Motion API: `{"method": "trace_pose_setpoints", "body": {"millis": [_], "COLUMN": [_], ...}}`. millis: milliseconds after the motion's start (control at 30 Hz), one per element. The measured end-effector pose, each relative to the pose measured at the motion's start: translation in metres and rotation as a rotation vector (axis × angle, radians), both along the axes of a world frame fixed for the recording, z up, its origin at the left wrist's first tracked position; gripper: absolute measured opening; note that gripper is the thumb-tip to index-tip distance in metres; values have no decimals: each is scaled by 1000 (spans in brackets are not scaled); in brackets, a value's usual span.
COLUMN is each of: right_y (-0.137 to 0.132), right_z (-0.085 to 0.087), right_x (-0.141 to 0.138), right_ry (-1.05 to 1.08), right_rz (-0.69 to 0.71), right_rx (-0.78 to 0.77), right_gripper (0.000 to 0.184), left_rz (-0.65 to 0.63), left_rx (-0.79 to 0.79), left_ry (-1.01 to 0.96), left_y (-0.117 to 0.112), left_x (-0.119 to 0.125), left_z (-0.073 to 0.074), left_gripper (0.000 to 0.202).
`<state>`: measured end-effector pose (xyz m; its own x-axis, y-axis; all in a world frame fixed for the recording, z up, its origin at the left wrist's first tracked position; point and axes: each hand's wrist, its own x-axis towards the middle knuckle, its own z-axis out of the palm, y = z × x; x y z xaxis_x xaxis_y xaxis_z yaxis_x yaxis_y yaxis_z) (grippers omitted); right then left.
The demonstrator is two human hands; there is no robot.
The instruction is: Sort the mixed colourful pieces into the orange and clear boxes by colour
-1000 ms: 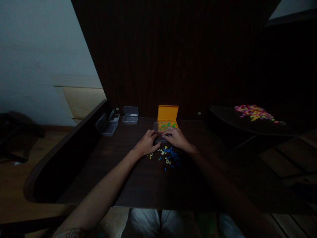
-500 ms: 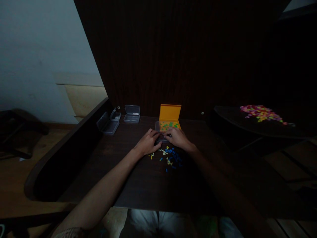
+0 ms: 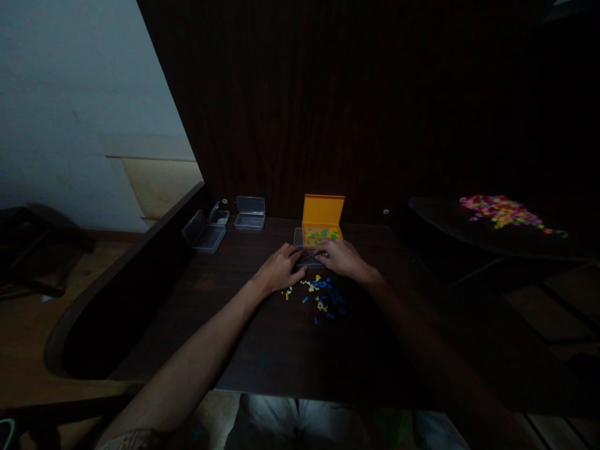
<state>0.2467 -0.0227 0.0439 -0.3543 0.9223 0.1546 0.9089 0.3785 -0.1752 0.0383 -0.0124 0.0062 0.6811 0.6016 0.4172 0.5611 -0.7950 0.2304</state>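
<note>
At the frame's centre our left hand rests at the clear box, our right hand has fingers bent there, and we cannot tell whether either grips anything; small blue and yellow pieces lie just below, the orange box above

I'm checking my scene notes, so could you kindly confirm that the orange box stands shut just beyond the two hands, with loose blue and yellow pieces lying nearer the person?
Not quite: the head view shows the orange box open, its lid raised. It does stand just beyond the left hand and right hand, with loose blue pieces and yellow pieces nearer the person.
</note>
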Motion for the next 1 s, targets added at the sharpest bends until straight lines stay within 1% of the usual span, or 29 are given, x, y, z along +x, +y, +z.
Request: {"method": "trace_pose_setpoints", "body": {"millis": [133,267,467,700,833,1000], "right_y": [-2,-1,0,-1,-2,-6], "right_z": [7,7,5,0,-3,-2], "right_x": [0,0,0,-2,-2,-3], "right_ry": [-102,-114,-81,-77,-70,-91], "right_rz": [3,-18,-53,-64,-51,-85], "right_rx": [-74,-102,-84,-56,-19,-14], "right_gripper": [25,28,30,23,23,26], "left_rz": [-10,-10,-3,2,7,14], "left_rx": [19,22,29,36,42,54], "left_ry": [-21,-16,-5,27,40,45], "left_y": [2,2,1,2,1,1], "left_x": [0,0,0,0,0,0], "left_z": [-4,-3,0,-2,-1,0], "left_gripper": [36,33,27,27,26,26]}}
